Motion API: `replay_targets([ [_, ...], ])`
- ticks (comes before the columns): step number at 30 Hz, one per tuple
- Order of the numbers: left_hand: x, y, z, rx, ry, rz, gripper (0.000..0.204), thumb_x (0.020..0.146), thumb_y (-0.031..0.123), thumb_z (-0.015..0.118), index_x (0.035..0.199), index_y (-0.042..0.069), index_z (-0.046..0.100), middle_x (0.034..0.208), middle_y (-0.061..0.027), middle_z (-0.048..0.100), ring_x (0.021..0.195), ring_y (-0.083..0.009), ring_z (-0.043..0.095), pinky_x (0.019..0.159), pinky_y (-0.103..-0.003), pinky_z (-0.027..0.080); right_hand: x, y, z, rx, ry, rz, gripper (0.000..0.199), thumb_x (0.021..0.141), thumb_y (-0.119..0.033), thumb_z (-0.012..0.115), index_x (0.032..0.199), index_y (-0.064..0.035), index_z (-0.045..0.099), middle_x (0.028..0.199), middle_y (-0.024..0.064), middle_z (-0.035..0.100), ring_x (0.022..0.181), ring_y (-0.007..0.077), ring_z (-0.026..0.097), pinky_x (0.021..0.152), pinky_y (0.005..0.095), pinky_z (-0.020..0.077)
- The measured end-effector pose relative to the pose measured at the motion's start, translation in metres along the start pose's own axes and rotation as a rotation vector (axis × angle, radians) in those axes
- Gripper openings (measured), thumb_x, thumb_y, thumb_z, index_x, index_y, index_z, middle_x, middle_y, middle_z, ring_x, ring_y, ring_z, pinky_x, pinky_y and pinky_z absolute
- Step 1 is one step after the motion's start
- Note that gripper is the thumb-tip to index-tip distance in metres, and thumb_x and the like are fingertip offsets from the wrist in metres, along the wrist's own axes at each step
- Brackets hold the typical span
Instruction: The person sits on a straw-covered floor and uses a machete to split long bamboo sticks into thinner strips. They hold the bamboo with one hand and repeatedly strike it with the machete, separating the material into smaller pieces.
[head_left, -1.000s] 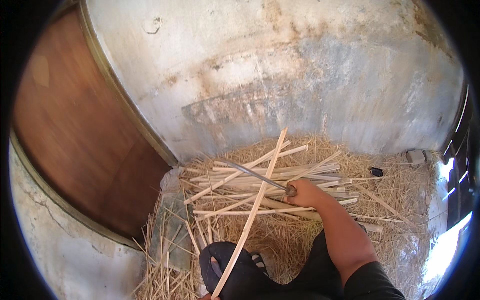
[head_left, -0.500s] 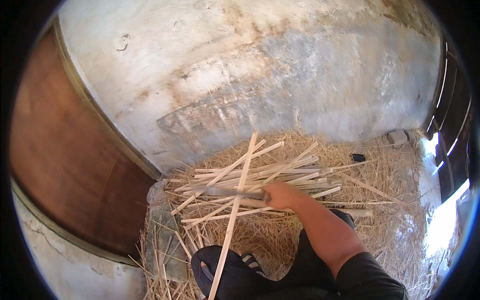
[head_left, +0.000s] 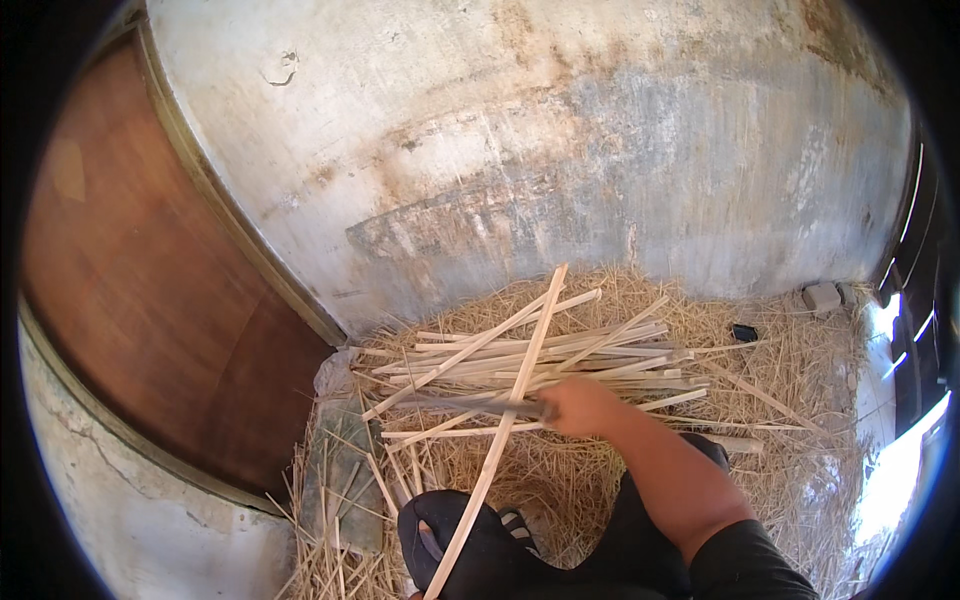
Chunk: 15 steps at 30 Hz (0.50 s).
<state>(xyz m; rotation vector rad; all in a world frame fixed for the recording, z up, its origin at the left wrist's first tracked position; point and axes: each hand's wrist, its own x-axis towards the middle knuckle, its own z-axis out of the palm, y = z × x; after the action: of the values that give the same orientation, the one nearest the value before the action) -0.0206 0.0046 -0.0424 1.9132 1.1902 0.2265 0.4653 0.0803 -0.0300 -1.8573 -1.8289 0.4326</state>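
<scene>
My right hand [head_left: 580,408] is closed round the handle of a long-bladed knife [head_left: 470,404], its dark blade pointing left and slightly blurred. The blade crosses a long pale wooden strip [head_left: 487,472], which slants from above the pile down over my left thigh to the lower edge. Whether the edge bites into the wood I cannot tell. Of my left hand [head_left: 414,596] only a sliver of skin shows beside the strip's near end; its fingers are hidden. Beyond the knife, several similar wooden strips [head_left: 500,349] lie in a loose, crisscrossed pile on straw.
Straw [head_left: 790,395] covers the ground around my legs. A stained wall [head_left: 600,170] rises behind the pile, with a brown door panel [head_left: 180,290] at left. A flat slab [head_left: 345,480] lies near my left knee. At right are a small black object [head_left: 744,333] and a block [head_left: 822,297].
The view has shifted, so most of the scene sits farther right. The slanting strip's far end leans more to the right. My right hand still grips the knife across it.
</scene>
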Motion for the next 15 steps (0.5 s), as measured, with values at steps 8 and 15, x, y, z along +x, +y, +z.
replay_targets([
  [8,0.006,-0.001,-0.007,0.019,-0.117,-0.055,0.05,0.102,0.044,0.041,0.105,-0.001,0.063,0.085,-0.0108,0.065,0.081,-0.0236,0.059,0.072,-0.038,0.048,-0.005,0.035,-0.008,0.169,0.089,0.143,0.027,0.075,-0.022,0.071,0.098,-0.0091,0.067,0.082,0.0171,0.068,0.079,0.0343,0.068,0.071,0.0458,0.0528],
  [15,0.007,0.0,-0.007,-0.13,-0.096,-0.138,0.048,0.102,0.044,0.042,0.106,0.001,0.063,0.088,-0.0114,0.066,0.083,-0.0243,0.06,0.078,-0.039,0.049,-0.011,-0.034,0.018,-0.155,-0.28,-0.242,0.027,0.074,-0.019,0.069,0.1,-0.0097,0.068,0.09,0.0153,0.07,0.085,0.0338,0.067,0.074,0.0459,0.0524],
])
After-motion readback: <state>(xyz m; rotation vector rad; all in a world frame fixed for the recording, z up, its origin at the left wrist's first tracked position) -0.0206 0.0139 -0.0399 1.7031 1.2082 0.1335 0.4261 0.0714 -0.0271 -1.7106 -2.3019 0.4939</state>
